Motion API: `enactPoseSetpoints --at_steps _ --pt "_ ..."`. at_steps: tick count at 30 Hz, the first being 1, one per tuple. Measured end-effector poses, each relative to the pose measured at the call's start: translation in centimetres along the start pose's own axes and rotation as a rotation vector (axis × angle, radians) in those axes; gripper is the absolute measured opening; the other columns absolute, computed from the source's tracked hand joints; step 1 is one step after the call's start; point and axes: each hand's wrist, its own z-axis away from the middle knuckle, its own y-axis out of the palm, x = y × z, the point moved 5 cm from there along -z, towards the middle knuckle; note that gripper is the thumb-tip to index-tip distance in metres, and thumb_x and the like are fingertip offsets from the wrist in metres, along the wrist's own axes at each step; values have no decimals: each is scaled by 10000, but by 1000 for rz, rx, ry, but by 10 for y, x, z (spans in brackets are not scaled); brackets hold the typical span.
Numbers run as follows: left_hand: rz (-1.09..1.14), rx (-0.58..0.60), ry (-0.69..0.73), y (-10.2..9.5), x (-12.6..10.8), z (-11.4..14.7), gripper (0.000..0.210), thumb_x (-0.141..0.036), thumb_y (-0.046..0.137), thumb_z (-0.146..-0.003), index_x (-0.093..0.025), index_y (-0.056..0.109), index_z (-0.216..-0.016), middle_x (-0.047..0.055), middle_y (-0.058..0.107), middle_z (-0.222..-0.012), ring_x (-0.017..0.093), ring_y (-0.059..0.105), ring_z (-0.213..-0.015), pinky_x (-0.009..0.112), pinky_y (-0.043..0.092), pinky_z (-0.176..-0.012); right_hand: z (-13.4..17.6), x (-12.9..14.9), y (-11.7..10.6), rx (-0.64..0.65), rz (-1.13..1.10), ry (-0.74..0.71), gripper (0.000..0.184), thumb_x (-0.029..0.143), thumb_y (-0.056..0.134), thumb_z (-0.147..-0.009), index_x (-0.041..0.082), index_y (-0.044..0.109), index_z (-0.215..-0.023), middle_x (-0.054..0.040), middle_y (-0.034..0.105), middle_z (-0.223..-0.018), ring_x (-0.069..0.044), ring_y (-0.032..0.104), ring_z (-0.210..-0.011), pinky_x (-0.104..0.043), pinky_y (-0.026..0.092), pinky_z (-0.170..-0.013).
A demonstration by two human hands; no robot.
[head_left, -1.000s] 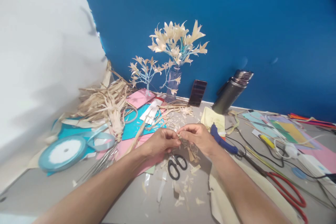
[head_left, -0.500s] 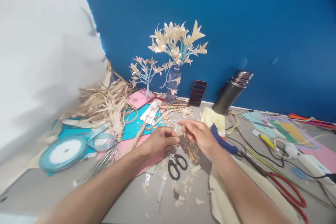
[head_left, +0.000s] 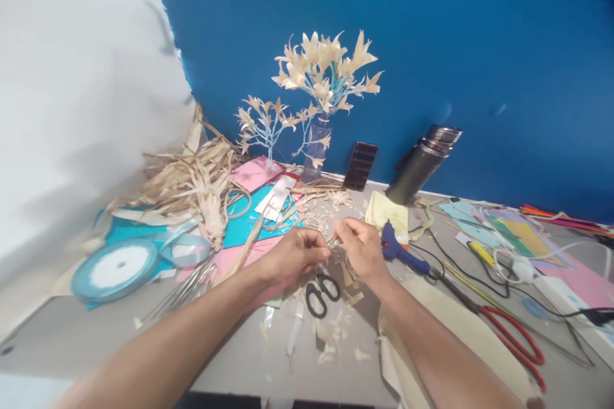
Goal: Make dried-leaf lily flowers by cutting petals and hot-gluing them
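Note:
My left hand (head_left: 298, 254) and my right hand (head_left: 362, 249) meet over the middle of the table, fingertips nearly touching. Between them is a small pale piece of dried husk (head_left: 332, 241), mostly covered by the fingers. The left thumb and forefinger pinch one end of it; the right fingertips close on the other. Just below the hands lie small scissors with black handles (head_left: 322, 296), blades partly hidden. Husk scraps (head_left: 338, 335) are scattered around them. A blue glue gun (head_left: 403, 252) rests beside my right wrist.
Husk flowers (head_left: 326, 70) stand in a glass vase (head_left: 316, 147) at the back, near a phone (head_left: 361, 166) and a leaning flask (head_left: 423, 166). A husk pile (head_left: 192, 182), ribbon roll (head_left: 118, 268) and wires (head_left: 185, 287) are left. Red-handled scissors (head_left: 520, 339) and cables lie right.
My right hand's fingers, stretched out before, have closed in a pinch at the small piece. My left hand keeps its pinch almost in place. The view has shifted slightly.

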Motion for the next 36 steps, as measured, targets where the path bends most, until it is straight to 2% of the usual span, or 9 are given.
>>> enactPoseSetpoints --at_steps 3,6,8,12,17,21,26,31,36 --pt "29 -154 75 -14 -5 -3 234 -312 718 -715 -159 559 -639 -61 460 -435 58 377 -395 193 286 -438 -3 -6 -2 142 54 68 452 492 488 -917 186 592 -601 -7 580 -557 -135 487 -529 -261 350 -548" --pt "95 -348 65 -30 -1 -7 288 -356 719 -735 -187 500 -656 -70 447 -410 66 376 -363 187 274 -403 9 -7 12 567 311 89 375 474 678 -777 193 613 -537 11 572 -493 -126 476 -482 -262 287 -508" --pt "128 -431 44 -37 3 -9 311 -378 725 -733 -204 474 -674 -75 444 -391 76 371 -341 186 259 -372 22 -1 21 737 530 16 372 491 774 -667 200 627 -490 11 553 -447 -128 470 -463 -275 247 -505" --pt "169 -472 100 -40 0 -9 314 -400 734 -727 -204 490 -692 -90 420 -383 77 362 -326 188 275 -353 40 17 37 753 750 -160 364 514 799 -609 203 655 -484 -23 596 -483 -153 504 -489 -292 207 -512" --pt "98 -494 231 -44 -15 -6 290 -391 757 -715 -149 599 -688 -75 446 -415 47 364 -366 182 290 -400 38 18 33 830 707 -114 225 327 734 -621 202 622 -472 -5 554 -451 -126 451 -442 -280 195 -487" --pt "168 -566 344 -53 -27 -1 271 -358 780 -686 -134 665 -787 -62 522 -528 30 375 -398 182 244 -412 24 -5 14 857 506 41 98 186 630 -595 188 596 -503 22 534 -450 -110 464 -438 -242 228 -440" --pt "316 -545 384 -56 -33 0 319 -393 801 -674 -149 657 -819 -86 465 -508 31 355 -395 189 230 -421 9 -37 9 866 -94 428 85 195 636 -664 155 686 -721 -17 681 -653 -97 523 -466 -197 352 -448" --pt "395 -384 318 -48 -23 -7 342 -387 823 -658 -140 658 -827 -91 441 -476 32 341 -387 190 220 -425 2 -16 13 648 -658 398 350 358 848 -662 131 703 -887 -70 695 -812 -64 473 -540 -168 291 -460" --pt "311 -434 329 -51 -16 -8 290 -356 799 -694 -130 672 -823 -77 463 -507 29 344 -398 191 226 -426 21 7 31 756 -941 367 630 650 838 -595 108 682 -875 -51 617 -729 -41 381 -492 -189 267 -462"
